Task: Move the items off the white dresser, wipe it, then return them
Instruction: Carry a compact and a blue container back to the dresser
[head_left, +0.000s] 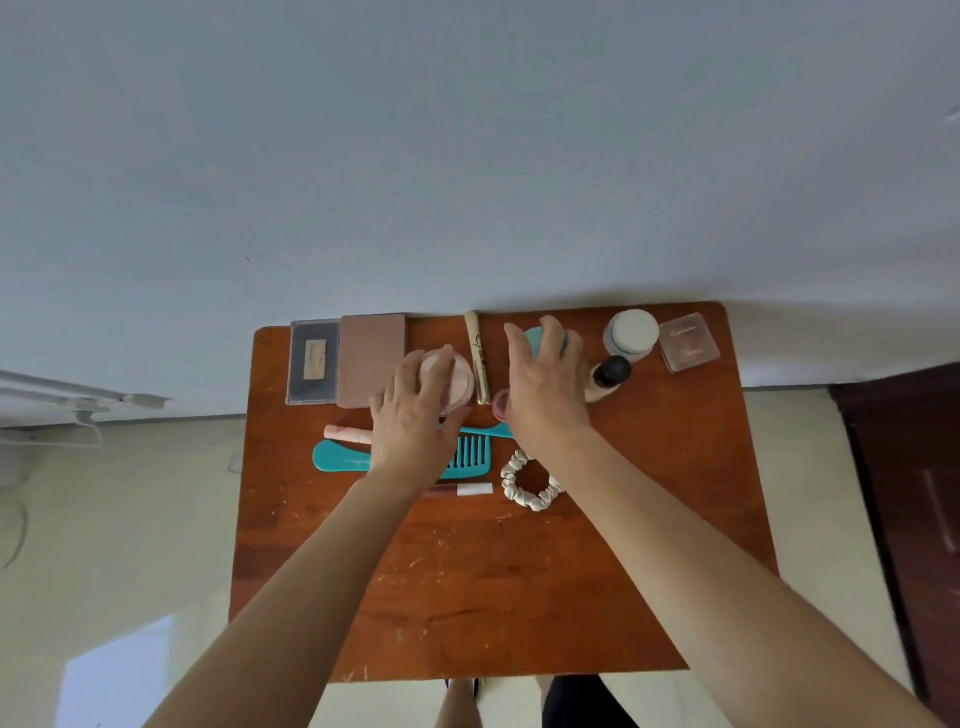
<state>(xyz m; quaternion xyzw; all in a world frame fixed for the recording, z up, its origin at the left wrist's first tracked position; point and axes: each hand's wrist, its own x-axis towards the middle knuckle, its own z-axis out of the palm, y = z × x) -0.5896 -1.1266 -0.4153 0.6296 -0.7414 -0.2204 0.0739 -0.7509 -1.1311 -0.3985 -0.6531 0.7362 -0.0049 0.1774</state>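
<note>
The near half of the brown wooden table (493, 582) is bare, scuffed wood, with both forearms reaching across it. Past that lie a white scrunchie (530, 486), partly under the right forearm, and a slim lip gloss tube (462, 489) to its left. Next comes a teal wide-tooth comb (467, 452), with a pink tube (345, 434) above its handle.

The left hand (415, 410) has its fingers curled over the lid of a round pink jar (449, 371), thumb at the jar's near side, gripping it. The right hand (545, 384) bends its fingers round a teal round thing (545, 338) (mostly hidden, so what it is cannot be told), thumb up its left edge. A small red pot (500, 404) sits between the hands, just beside a gold tube (478, 358).

Along the back edge stand a dark palette (313, 361), a brown palette (370, 358), a dark-capped bottle (610, 374), a white-lidded jar (631, 335) and a clear pink compact (688, 342), all near the pale wall (467, 156).
</note>
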